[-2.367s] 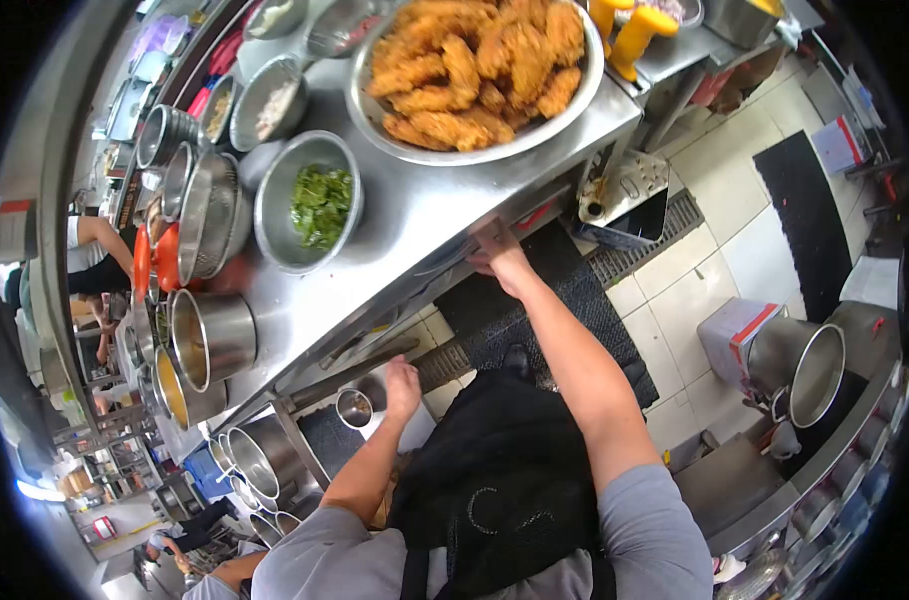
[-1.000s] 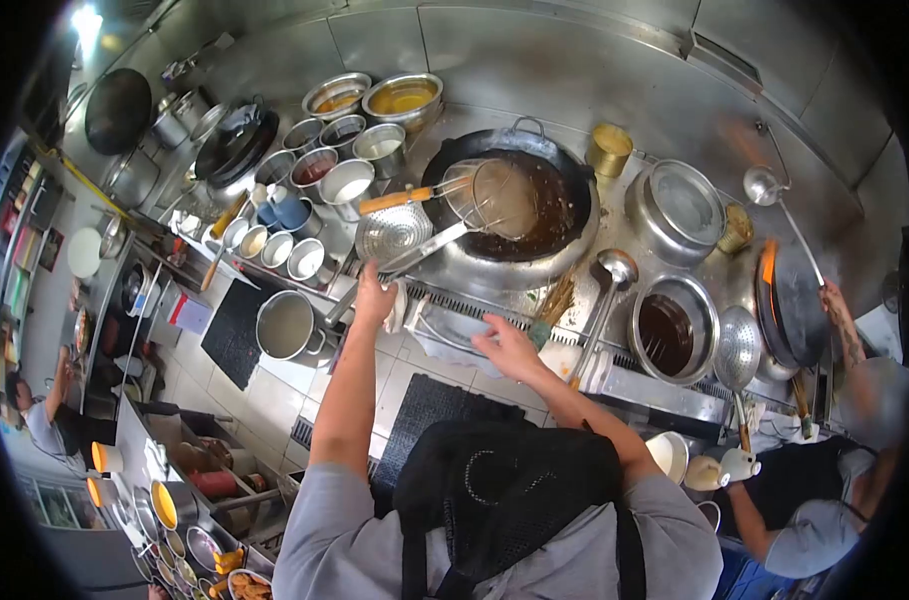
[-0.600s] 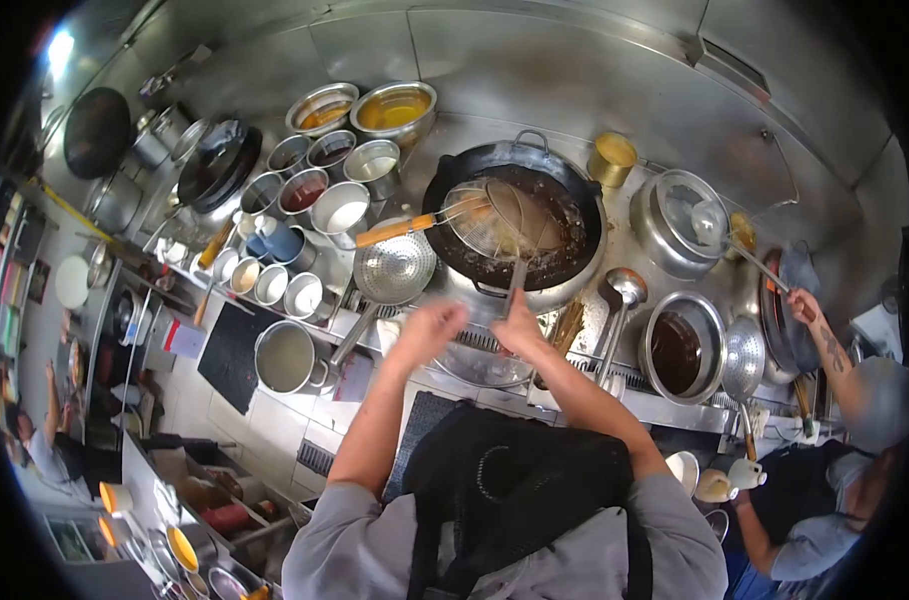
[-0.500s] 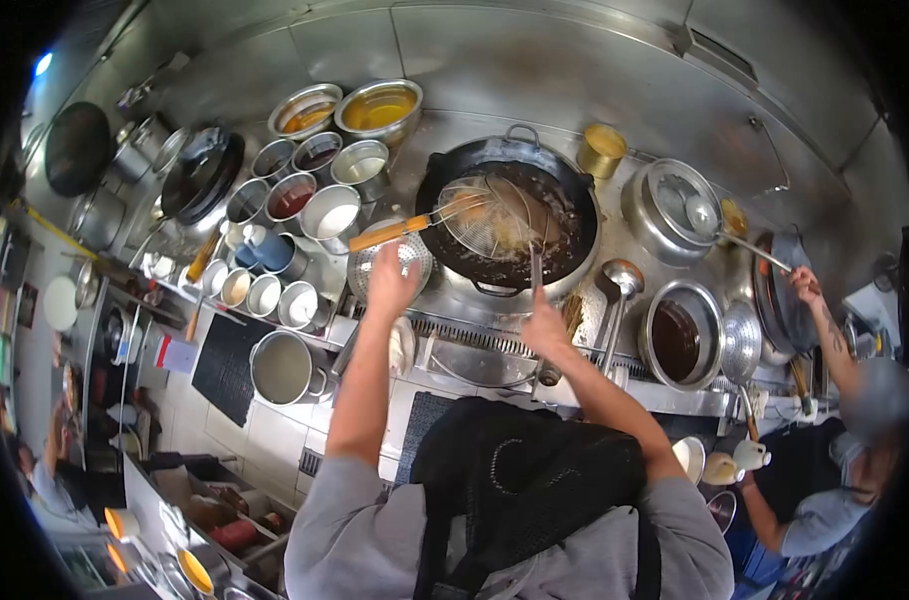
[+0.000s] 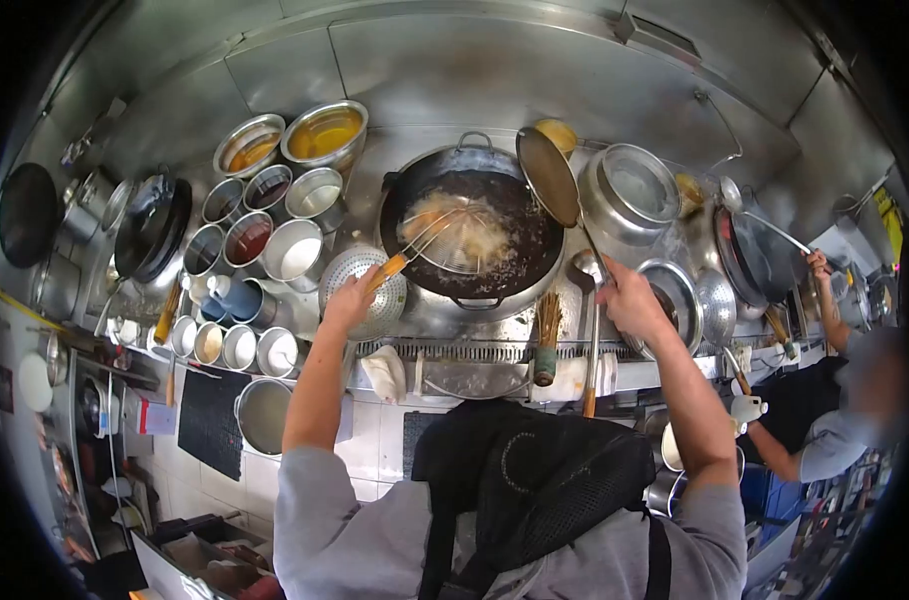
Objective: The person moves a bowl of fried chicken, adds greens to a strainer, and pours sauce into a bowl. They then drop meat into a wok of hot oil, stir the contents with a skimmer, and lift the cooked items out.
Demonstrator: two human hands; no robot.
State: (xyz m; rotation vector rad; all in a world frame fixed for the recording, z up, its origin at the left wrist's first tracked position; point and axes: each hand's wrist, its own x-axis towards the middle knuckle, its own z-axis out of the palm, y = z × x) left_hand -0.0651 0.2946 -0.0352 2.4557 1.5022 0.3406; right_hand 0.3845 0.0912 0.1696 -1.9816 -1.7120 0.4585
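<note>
My left hand (image 5: 347,305) is closed around the wooden handle (image 5: 388,272) of a wire spider skimmer. The skimmer's wire basket (image 5: 464,243) sits in the wok (image 5: 402,212), with pale golden food (image 5: 432,222) frying and bubbling in dark oil. My right hand (image 5: 634,303) grips the handle of a round, flat skimmer (image 5: 547,178), raised and tilted over the wok's right rim. Below the right hand a steel ladle (image 5: 592,335) rests on the stove. Left of the wok, a perforated colander (image 5: 346,278) is near my left hand.
Several metal pots of sauces and powders (image 5: 294,250) stand at the left, with oil bowls (image 5: 324,133) behind. A bamboo brush (image 5: 547,335) stands at the front edge. Right are a lidded pot (image 5: 634,185) and another person's hand (image 5: 819,265) holding a ladle.
My left hand, open before, has taken hold of the spider skimmer's handle. My right hand has lifted the flat skimmer out of the wok and moved right. The view has shifted.
</note>
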